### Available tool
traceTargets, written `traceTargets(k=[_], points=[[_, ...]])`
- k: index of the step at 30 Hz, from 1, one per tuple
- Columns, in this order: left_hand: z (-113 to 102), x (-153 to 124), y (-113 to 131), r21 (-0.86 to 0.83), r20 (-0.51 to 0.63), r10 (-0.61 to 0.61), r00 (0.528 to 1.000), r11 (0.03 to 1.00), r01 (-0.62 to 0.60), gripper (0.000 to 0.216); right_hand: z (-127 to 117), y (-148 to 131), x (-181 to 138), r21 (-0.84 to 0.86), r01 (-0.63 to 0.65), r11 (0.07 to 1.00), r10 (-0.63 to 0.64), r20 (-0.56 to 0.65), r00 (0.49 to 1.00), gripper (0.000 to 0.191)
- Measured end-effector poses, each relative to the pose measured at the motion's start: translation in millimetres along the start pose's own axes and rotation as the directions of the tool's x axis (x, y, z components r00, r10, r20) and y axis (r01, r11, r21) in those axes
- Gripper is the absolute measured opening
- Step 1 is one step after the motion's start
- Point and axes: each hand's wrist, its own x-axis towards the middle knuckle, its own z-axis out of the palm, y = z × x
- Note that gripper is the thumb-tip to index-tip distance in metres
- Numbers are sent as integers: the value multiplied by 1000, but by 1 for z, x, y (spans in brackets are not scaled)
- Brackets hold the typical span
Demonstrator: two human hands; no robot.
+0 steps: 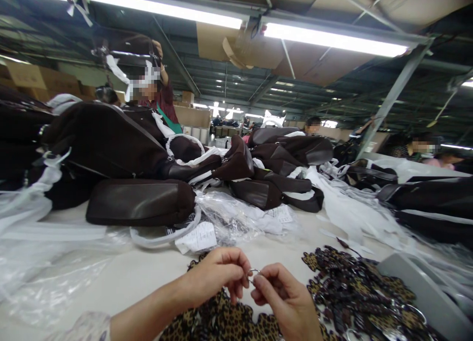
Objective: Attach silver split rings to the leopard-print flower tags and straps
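The person's left hand and right hand are meeting just above the near edge of the pale worktable, and between them they are pinching a small silvery metal split ring; the left fingertips are closed on its left side, the right thumb and forefinger are closing on its right side, so both hands are clamped on that one ring. Directly beneath the ring a leopard-print fabric tag pile is lying, and more of the same brown-and-black printed pieces, some with rings — the heap of leopard-print key fobs — are spreading to the right of the ring. Judging from this, the step in hand is working the ring open or threading it onto a printed piece; the next move is likely calling for a fine, steady twist with the fingertips, since the ring is small and partly hidden by them. Beyond the ring dark brown leather-look bags and crumpled clear plastic wrapping are piling up; a grey tray is sitting at the far right.
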Motion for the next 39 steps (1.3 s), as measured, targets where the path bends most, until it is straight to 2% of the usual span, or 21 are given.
traceTargets(k=[3, 5, 8, 10, 16, 21, 25, 30, 32, 36, 39], points=[[0, 0, 0, 137, -22, 56, 998, 989, -53, 11, 4, -1, 0, 150, -42, 988, 46, -24, 999, 35], [0, 1, -2, 136, -35, 55, 998, 989, -50, 16, 5, 0, 0, 191, -11, 981, 17, -32, 999, 34], [-2, 2, -4, 62, -53, 26, 998, 998, -23, 19, 3, 2, -1, 122, 90, 988, -92, 12, 996, 30], [-3, 2, -4, 36, -60, 10, 998, 999, -8, 16, 0, 4, -1, 55, 118, 991, -122, 75, 990, 27], [-6, -1, 1, -85, 78, 19, 997, 996, -13, 24, -6, 7, -3, 94, 54, 994, -70, 178, 982, 24], [-4, -3, 1, -172, 153, 31, 988, 985, -4, 32, -8, -5, -4, 180, 2, 984, -46, 241, 970, 26], [-2, -4, 0, -186, 153, 33, 988, 983, -4, 33, -9, -15, -4, 207, -27, 978, -31, 274, 961, 28], [-2, -4, 5, -91, 104, -18, 994, 996, 27, 23, -8, -8, -4, 64, 23, 998, -41, 294, 955, 21], [-3, -2, 5, -43, 73, -22, 997, 999, 26, 22, -5, 0, -4, 52, 46, 998, -58, 267, 962, 20], [-3, 1, 3, -2, -6, -50, 999, 999, 50, 24, 1, 8, -3, 181, 18, 983, -45, 144, 989, 26], [2, 2, 0, -46, -90, -73, 993, 997, 69, 25, 2, 7, -2, 145, 55, 988, -63, 54, 997, 26]])
